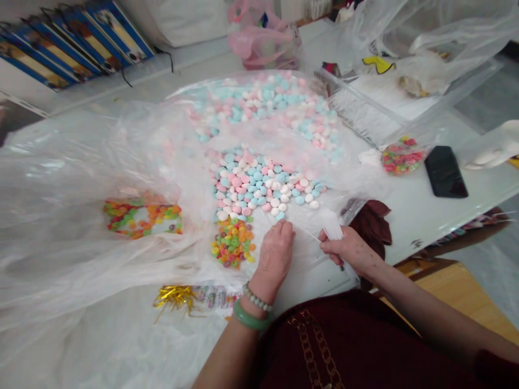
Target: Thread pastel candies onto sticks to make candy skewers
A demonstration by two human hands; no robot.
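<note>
My left hand (278, 251), with a beaded bracelet and a green bangle at its wrist, is closed at the front edge of the candy. Its fingers pinch one end of a thin white string (308, 234), which runs taut to my right hand (351, 249). That hand is closed too, with a flat white strip (332, 226) standing up from its fingers. Beyond my left hand lie loose pink, white and blue candies (259, 183). To its left is a pile of small ring-shaped candies (233, 243) in orange, yellow and green. Both piles rest on clear plastic.
A large clear plastic bag (57, 178) spreads over the left side, with more ring candies (141, 219) inside. Right of the candy are a black phone (446, 172), a small bag of colourful candy (403, 156) and a clear tray (389, 102). Gold tinsel (176, 297) lies near the front.
</note>
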